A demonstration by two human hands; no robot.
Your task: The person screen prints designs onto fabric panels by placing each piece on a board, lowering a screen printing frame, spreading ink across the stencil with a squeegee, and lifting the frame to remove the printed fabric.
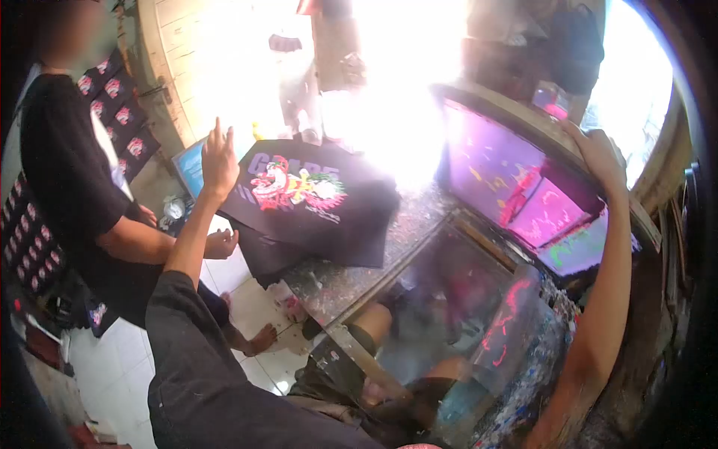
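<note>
My left hand (221, 161) is raised with its fingers stretched out and holds nothing. Close by lies a black printed cloth (366, 217), like a T-shirt piece, with a red, yellow and green design and lettering. At the right, my right hand (604, 161) grips the upper edge of a screen printing frame (486, 93), which stands tilted up. Its mesh (479, 150) glows purple and pink, with pink and green ink marks. Some fingers of this hand are hidden by the frame. Below the frame is a glass-topped table (441, 262), my legs showing through it.
A co-worker (67, 165) in a black shirt stands at the left, one hand (221, 245) near my left forearm. Behind hang several printed dark cloths (134, 146). An ink-stained ledge (336, 288) borders the glass. Strong light washes out the back.
</note>
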